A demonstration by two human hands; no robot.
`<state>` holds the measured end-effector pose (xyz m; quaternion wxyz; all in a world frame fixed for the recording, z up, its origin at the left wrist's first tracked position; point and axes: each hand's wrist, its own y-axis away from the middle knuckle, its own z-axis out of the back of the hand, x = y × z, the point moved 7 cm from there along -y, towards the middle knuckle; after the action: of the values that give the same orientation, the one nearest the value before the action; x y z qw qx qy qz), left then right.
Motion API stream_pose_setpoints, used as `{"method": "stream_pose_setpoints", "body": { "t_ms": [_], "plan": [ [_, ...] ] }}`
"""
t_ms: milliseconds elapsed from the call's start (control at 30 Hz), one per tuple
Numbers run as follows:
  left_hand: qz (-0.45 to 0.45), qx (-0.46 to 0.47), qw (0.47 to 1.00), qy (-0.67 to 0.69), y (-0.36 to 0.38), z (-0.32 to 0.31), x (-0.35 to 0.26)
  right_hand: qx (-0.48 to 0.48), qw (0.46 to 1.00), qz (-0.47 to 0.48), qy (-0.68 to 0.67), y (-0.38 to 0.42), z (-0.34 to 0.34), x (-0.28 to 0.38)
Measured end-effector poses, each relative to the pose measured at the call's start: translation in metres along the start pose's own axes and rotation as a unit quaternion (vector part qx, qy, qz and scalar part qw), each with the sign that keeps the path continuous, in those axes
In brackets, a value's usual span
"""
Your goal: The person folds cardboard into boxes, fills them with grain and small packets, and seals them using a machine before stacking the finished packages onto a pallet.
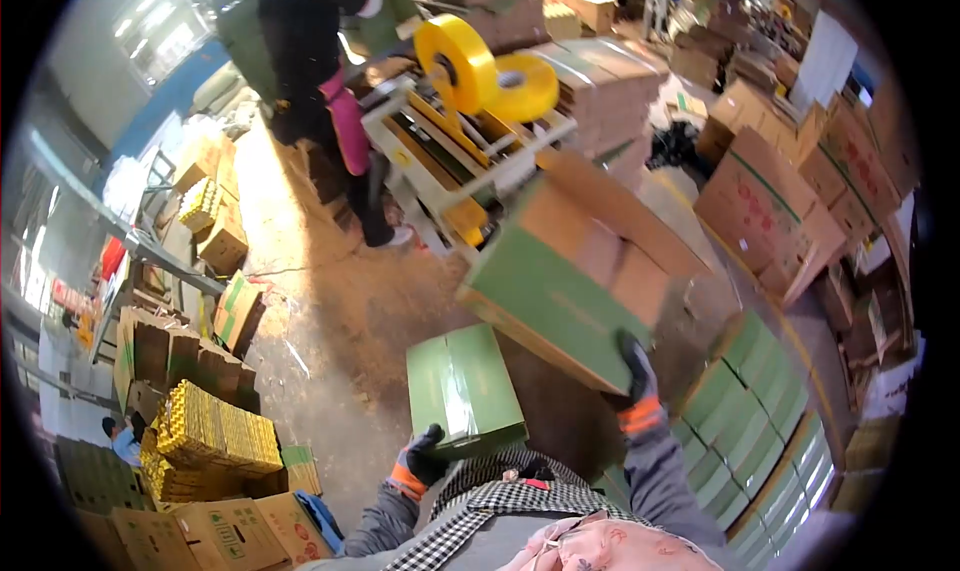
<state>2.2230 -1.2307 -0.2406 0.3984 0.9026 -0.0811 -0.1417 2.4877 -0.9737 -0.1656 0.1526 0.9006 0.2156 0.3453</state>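
In the head view, my left hand, in a dark glove with an orange cuff, grips the near left corner of a small green carton. Clear tape runs over the carton's top, and it is held close to my checked apron. My right hand, gloved the same way, holds the near right edge of a larger green and brown cardboard box. That box is tilted, with its brown flaps spread and part of its inside showing. Its far end lies close to the taping machine.
Stacked green cartons stand to my right, with large brown boxes behind. Yellow egg trays are piled at left. A person in dark clothes stands beyond, beside the machine with its yellow tape rolls.
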Motion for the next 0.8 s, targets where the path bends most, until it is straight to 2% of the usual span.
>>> {"method": "stream_pose_setpoints", "body": {
  "t_ms": [33, 67, 100, 167, 200, 233, 300, 333, 367, 400, 433, 500, 533, 567, 600, 667, 700, 733, 800],
  "plan": [
    [-0.012, 0.029, 0.999, 0.033, 0.005, -0.014, -0.009, 0.079, 0.992, 0.038, 0.091, -0.046, -0.040, -0.014],
    [-0.153, 0.001, 0.982, -0.108, -0.035, 0.061, -0.024, 0.145, 0.973, 0.082, 0.161, -0.094, -0.084, -0.037],
    [-0.280, -0.069, 0.925, -0.248, -0.069, 0.133, -0.038, 0.204, 0.944, 0.134, 0.221, -0.140, -0.128, -0.060],
    [-0.311, -0.084, 0.914, -0.246, -0.041, 0.091, -0.062, 0.242, 0.963, 0.059, 0.106, -0.180, -0.235, -0.092],
    [-0.201, -0.054, 0.976, -0.070, -0.014, 0.037, -0.071, 0.225, 0.970, -0.077, -0.051, -0.186, -0.290, -0.106],
    [-0.080, -0.017, 0.991, 0.108, 0.000, 0.000, -0.072, 0.231, 0.967, -0.086, -0.068, -0.209, -0.323, -0.121],
    [-0.122, -0.048, 0.988, 0.079, -0.003, 0.010, -0.095, 0.238, 0.963, -0.096, -0.086, -0.283, -0.360, -0.155],
    [-0.142, -0.058, 0.985, 0.083, -0.005, 0.017, -0.103, 0.238, 0.962, 0.128, 0.028, -0.326, -0.362, -0.150],
    [-0.136, -0.066, 0.985, 0.086, -0.007, 0.018, -0.112, 0.221, 0.903, 0.341, 0.143, -0.340, -0.362, -0.140],
    [-0.104, -0.069, 0.987, 0.097, -0.009, 0.017, -0.121, 0.213, 0.907, 0.332, 0.149, -0.345, -0.357, -0.136],
    [-0.070, -0.074, 0.989, 0.108, -0.009, 0.020, -0.124, 0.314, 0.938, 0.146, 0.010, -0.352, -0.354, -0.146],
    [-0.084, -0.071, 0.988, 0.109, -0.016, 0.026, -0.137, 0.245, 0.965, 0.070, 0.067, -0.334, -0.333, -0.138],
    [-0.089, -0.074, 0.986, 0.117, -0.021, 0.022, -0.140, 0.178, 0.959, 0.184, 0.117, -0.275, -0.332, -0.099],
    [-0.075, -0.068, 0.985, 0.140, -0.025, 0.015, -0.141, 0.141, 0.919, 0.311, 0.198, -0.256, -0.304, -0.075],
    [-0.056, -0.067, 0.983, 0.163, -0.026, 0.011, -0.139, 0.096, 0.855, 0.424, 0.283, -0.234, -0.268, -0.053],
    [-0.059, -0.033, 0.992, 0.109, -0.029, 0.009, -0.141, -0.049, 0.883, 0.423, 0.199, -0.241, -0.158, -0.045],
    [-0.053, -0.033, 0.993, 0.096, -0.031, 0.004, -0.141, -0.169, 0.847, 0.408, 0.295, -0.240, -0.106, -0.040],
    [-0.054, -0.031, 0.995, 0.083, -0.033, 0.000, -0.143, -0.202, 0.861, 0.428, 0.184, -0.246, -0.065, -0.043],
    [-0.033, -0.028, 0.997, 0.069, -0.040, -0.008, -0.138, -0.377, 0.755, 0.347, 0.409, -0.268, 0.013, -0.049]
  ]
}}
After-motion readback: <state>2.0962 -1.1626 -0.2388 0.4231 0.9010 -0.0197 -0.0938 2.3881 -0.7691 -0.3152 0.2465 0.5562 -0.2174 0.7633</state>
